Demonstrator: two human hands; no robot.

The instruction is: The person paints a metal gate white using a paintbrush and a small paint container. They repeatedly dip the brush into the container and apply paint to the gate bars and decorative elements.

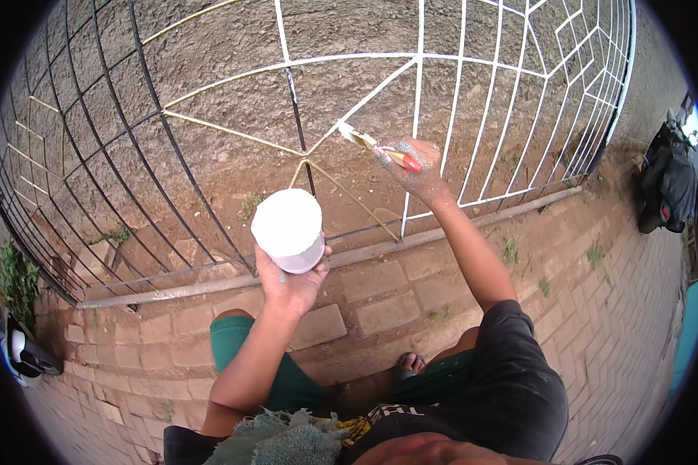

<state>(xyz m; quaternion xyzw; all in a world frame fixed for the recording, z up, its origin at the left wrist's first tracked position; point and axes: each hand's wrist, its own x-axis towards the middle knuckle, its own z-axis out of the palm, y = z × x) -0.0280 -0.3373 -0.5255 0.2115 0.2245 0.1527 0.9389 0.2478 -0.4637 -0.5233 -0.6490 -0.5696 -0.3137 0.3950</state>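
My left hand (294,285) grips a plastic tub (294,261) from below and the side. White paint (287,221) shows across its top. In my right hand (416,168) is a paintbrush (363,139) with a red-tipped handle and white-coated bristles. The bristles meet a diagonal bar (372,96) of the metal grille (352,56). Above the brush this bar is white; below it, gold down to a junction (305,157) of several bars. White coats most of the grille's right part, while black and gold bars make up the left. Paint specks mark my right hand.
A rough wall (221,87) rises behind the grille, with bare soil at its foot. A pipe-like rail (198,289) runs along the grille's base. Paving bricks (387,314) lie underfoot. A motorcycle (669,174) stands at the far right; part of another vehicle (32,354) shows at left.
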